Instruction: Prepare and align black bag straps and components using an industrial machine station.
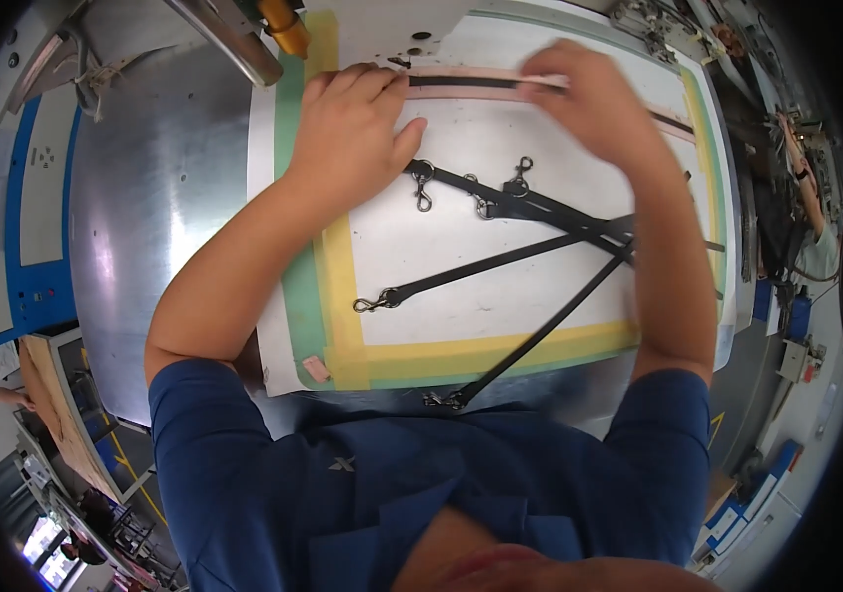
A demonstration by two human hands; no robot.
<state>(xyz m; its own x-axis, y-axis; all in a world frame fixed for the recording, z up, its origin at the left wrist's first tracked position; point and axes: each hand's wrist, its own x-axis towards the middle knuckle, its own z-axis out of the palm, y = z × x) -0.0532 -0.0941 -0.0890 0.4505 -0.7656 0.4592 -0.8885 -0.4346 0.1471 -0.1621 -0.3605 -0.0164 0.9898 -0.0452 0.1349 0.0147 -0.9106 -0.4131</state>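
Note:
A black strap (471, 82) lies in a long pink-edged channel at the far side of the white board (441, 345). My left hand (357, 123) rests at the strap's left end, its fingers laid forward and the thumb apart. Over the same strap, further right, my right hand (589, 104) is closed in a pinch on a thin pale strip (547, 80); motion blurs it. Nearer me, several black straps with metal snap hooks (374, 301) lie crossed on the board. One strap (540, 335) hangs over the near edge, its hook close to my shirt.
Yellow and green tape borders the board, with a small pink piece (316, 369) at its near left corner. A bare metal table (155, 217) extends left. Above stand a metal bar (234, 44) and machine parts. Other people's arms (806, 183) show at both sides.

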